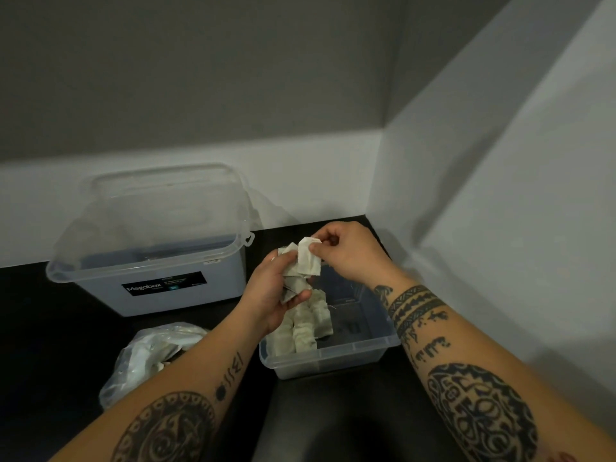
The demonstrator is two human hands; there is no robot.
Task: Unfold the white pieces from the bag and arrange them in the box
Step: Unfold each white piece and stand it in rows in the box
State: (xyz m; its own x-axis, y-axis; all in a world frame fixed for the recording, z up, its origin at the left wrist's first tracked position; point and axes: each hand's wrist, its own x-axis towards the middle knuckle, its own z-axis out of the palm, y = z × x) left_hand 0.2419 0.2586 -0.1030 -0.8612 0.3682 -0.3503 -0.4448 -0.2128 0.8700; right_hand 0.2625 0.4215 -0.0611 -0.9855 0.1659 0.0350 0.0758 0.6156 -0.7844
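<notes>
Head view, left hand [271,295]: closed around a bunch of folded white pieces [296,278], held above the box [333,356].
Head view, right hand [346,251]: thumb and fingertips pinched on the upper corner of one white piece [308,258], at 1 o'clock from the left hand.
Box contents: rows of opened pieces [305,331] lie along the left side; the right half appears bare, though the dim light makes this uncertain.
Bag [150,355]: clear plastic, at 9 o'clock from the box, more white pieces inside.
Step in hand: unfolding. Draw the pinched corner away from the bunch while the left hand grips firmly, flatten fully, then lay it beside the existing rows.
Surface: dark worktop [350,411]; larger lidded container [150,248] at 11 o'clock.
Room: grey walls meeting in a corner.
</notes>
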